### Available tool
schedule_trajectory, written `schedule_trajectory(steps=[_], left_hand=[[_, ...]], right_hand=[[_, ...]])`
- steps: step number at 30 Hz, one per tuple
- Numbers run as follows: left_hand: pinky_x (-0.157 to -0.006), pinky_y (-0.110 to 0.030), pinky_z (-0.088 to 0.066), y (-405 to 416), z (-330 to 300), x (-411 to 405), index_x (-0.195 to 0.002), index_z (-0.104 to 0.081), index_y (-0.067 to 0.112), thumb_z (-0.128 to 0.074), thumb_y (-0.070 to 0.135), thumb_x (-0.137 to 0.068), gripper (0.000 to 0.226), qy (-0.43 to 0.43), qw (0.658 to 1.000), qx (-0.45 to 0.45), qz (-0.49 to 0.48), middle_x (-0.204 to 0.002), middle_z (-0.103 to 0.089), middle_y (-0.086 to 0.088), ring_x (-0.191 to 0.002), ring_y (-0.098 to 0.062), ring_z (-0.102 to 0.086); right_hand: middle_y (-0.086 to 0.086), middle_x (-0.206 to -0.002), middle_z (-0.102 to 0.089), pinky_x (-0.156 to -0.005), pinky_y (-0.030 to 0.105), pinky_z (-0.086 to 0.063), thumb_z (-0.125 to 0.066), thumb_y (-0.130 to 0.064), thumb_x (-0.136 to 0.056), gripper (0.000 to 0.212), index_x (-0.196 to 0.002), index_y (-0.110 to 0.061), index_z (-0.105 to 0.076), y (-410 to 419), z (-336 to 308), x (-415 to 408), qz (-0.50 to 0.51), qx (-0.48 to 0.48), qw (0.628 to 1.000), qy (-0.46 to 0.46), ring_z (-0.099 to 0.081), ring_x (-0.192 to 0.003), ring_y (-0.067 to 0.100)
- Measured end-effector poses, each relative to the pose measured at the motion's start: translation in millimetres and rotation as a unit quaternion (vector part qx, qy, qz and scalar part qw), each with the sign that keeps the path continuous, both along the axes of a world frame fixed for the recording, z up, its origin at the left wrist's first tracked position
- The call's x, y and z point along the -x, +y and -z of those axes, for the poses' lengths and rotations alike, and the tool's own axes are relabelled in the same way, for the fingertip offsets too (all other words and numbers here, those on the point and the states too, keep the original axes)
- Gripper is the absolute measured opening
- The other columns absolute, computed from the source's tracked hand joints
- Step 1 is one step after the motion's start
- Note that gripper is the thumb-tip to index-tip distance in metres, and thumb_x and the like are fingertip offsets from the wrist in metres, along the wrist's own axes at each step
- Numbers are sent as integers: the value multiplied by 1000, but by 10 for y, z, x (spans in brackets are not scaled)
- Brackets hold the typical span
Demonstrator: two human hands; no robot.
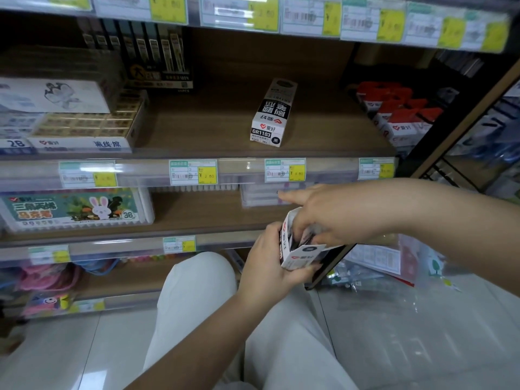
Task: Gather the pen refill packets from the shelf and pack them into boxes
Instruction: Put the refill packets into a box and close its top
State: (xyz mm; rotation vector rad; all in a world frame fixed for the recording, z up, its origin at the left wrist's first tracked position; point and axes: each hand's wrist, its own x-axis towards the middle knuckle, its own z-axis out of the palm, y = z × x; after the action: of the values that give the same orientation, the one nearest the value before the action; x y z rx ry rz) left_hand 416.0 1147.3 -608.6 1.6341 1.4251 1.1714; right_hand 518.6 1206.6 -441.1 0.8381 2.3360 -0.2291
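Head camera looking forward and down at a shop shelf unit from a crouch.

The single wide-angle view is sitting at about the height of the middle shelf (pixel 213 128), facing its front edge nearly square on and tilting down far enough to be taking in the person's own knee (pixel 197 294) and the floor (pixel 422 333). It is hanging close: both hands are filling the lower right, the upper shelf edge is crossing the top, and the unit's right end is slanting away at the right edge.

wooden shelf (pixel 213 128) | white refill box (pixel 272 114) lying flat mid-board | eraser cartons (pixel 84 128) stacked left | red-topped packs (pixel 399 114) right | marker set (pixel 76 209) on lower board (pixel 197 212)
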Motion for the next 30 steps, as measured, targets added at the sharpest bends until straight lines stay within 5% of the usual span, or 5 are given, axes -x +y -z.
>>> schedule_trajectory(steps=[6, 15, 21, 27, 30], left_hand=[[-67, -11, -39, 11, -64, 26, -106, -40, 33, -65, 58, -54, 62, -24, 999, 18, -17, -94, -54, 22, -91, 1, -53], [-70, -25, -46, 15, 14, 8, -106, -41, 32, -68, 57, -57, 61, 0, 1000, 20, -5, -100, -60, 11, -94, -7, -58], [-61, -10, -38, 28, 16, 40, -93, -36, 44, -70, 54, -57, 50, -26, 999, 14, -24, -87, -55, 21, -85, 2, -57], [-64, -16, -41, 17, -6, 70, -94, -37, 43, -67, 57, -55, 51, -31, 999, 16, -22, -92, -58, 18, -87, 1, -56], [-67, -14, -41, 28, -22, 57, -96, -36, 45, -66, 57, -56, 52, -25, 999, 16, -15, -96, -58, 17, -90, 1, -55]], right_hand=[[11, -131, -52, -96, 44, -41, -49, -26, -95, 30, -90, -2, -67, 154, -3, 16, 8, 14, 997, 77, -48, -121, 33], [11, -112, -66, -91, 44, -47, -58, -17, -87, 15, -82, -12, -71, 210, 94, 71, -1, 29, 998, 58, -56, -114, 30], [13, -88, -68, -81, 46, -53, -53, -13, -80, 17, -68, -14, -64, 157, 323, 198, -105, -86, 989, 63, -63, -81, 30], [4, -137, -51, -90, 37, -44, -53, -7, -84, 17, -80, 0, -68, 169, 208, 202, -105, -72, 989, 72, -50, -120, 23], [8, -137, -52, -92, 41, -44, -56, -7, -81, 19, -88, 6, -68, 205, 174, 190, -74, -61, 993, 66, -52, -118, 29]])
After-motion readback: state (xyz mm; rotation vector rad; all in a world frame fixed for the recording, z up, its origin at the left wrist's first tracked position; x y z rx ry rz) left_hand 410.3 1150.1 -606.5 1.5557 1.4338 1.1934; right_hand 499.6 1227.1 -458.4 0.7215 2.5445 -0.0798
